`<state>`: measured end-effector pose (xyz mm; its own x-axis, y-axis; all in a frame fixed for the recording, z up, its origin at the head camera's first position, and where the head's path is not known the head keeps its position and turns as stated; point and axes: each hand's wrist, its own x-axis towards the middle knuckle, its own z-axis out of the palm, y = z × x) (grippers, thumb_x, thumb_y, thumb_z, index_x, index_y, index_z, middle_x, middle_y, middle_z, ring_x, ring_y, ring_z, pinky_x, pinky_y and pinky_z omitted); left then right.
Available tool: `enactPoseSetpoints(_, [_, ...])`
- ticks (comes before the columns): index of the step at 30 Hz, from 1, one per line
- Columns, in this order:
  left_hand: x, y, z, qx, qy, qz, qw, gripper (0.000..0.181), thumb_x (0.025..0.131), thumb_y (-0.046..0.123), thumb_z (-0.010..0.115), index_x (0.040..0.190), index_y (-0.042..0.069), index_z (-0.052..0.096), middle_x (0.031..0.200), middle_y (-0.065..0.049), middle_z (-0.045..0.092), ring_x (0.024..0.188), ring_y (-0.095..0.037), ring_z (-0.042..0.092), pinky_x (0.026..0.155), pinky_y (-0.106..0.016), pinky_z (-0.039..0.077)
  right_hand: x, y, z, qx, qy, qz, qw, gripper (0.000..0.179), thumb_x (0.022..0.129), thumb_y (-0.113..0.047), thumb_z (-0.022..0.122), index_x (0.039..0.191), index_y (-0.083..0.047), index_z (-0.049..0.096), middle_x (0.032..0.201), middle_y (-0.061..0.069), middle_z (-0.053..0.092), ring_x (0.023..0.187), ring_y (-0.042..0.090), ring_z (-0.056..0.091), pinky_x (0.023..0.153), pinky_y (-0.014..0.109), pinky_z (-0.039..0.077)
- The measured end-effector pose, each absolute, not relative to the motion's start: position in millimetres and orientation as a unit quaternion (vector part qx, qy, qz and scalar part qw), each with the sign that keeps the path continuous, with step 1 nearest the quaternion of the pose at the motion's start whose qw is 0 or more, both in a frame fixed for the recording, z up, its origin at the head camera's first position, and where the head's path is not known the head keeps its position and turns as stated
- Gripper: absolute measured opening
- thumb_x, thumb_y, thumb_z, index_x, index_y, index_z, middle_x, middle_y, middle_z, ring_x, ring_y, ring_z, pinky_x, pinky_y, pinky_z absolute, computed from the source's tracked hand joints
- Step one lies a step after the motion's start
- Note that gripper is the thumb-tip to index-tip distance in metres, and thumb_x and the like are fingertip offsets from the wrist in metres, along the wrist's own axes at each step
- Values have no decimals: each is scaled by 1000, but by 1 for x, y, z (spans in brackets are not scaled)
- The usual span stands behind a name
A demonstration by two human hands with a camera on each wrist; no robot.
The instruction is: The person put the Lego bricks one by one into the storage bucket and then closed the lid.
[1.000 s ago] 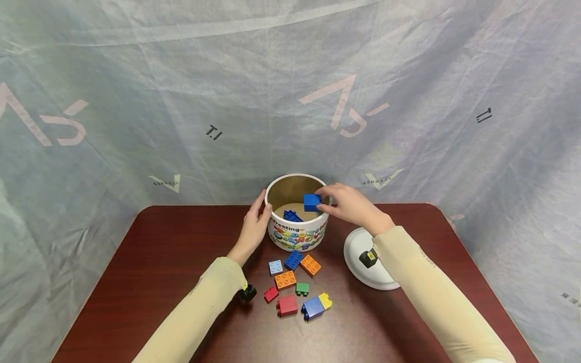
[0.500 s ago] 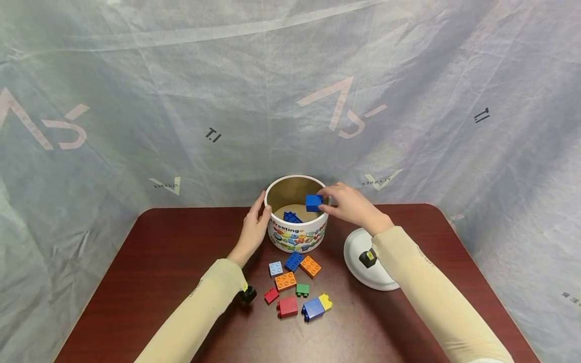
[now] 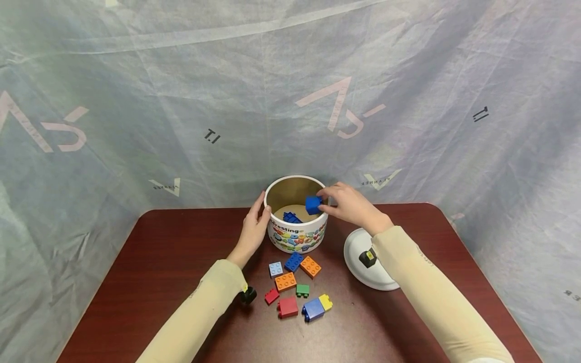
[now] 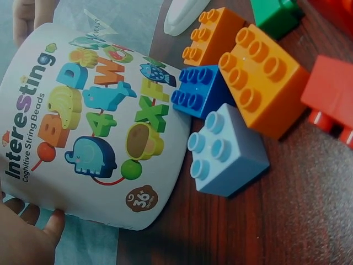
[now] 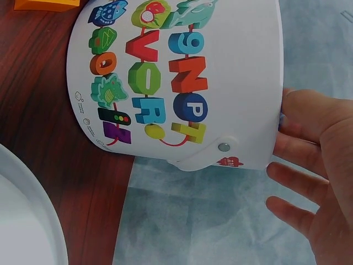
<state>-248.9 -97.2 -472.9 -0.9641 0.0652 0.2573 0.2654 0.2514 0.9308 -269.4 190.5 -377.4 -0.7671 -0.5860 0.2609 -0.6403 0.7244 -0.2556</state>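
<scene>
A white tub (image 3: pixel 297 237) printed with colourful letters stands at the back middle. My left hand (image 3: pixel 251 227) rests on its left side, fingers fairly straight along the outer wall and thumb near the front rim. Just inside the right rim, my right hand (image 3: pixel 353 204) pinches a blue brick (image 3: pixel 312 205) between thumb and fingers. Dark blue bricks (image 3: pixel 292 218) lie on the tub's floor. In the right wrist view the tub wall (image 5: pixel 242 72) hides nearly all of the held brick, and the other fingers spread outside the rim.
In front of the tub lie loose bricks: light blue (image 4: pixel 229 152), dark blue (image 3: pixel 293 261), two orange, green (image 3: pixel 302 290), two red, and a blue brick (image 3: pixel 313 309) against a yellow one (image 3: pixel 325 302). A white lid (image 3: pixel 358 257) lies right, partly under the right forearm. Fabric hangs behind the table.
The blue brick in my right hand has tilted and sits slightly lower inside the tub's rim. My left hand stays on the tub. The loose bricks keep their places.
</scene>
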Motion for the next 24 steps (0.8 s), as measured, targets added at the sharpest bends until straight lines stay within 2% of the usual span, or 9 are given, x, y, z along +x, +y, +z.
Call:
enactPoseSetpoints(5, [-249,-97,-474,-106,-786,-604,80,58,112,22,50,165,10,31,168,-12,33,146,-34,44,112,-52,43,-269,191,-378,333,-924,168,84,32,96,-19,76,122,0,73,113,13,74,111,33,63,93,49,53])
enactPoseSetpoints(18, [-250,-98,-474,-110,-787,-601,82,58,112,22,50,165,11,30,168,-12,34,145,-36,46,112,-53,43,-264,196,-375,340,-920,173,94,30,98,-19,74,122,-2,73,113,12,74,110,32,63,93,49,54])
enactPoseSetpoints(24, [-249,-98,-473,-109,-786,-603,82,58,111,21,50,165,9,31,168,-13,34,143,-37,48,112,-54,44,-254,199,-373,337,-918,190,91,31,99,-19,73,124,-2,73,118,13,73,113,32,63,96,50,53])
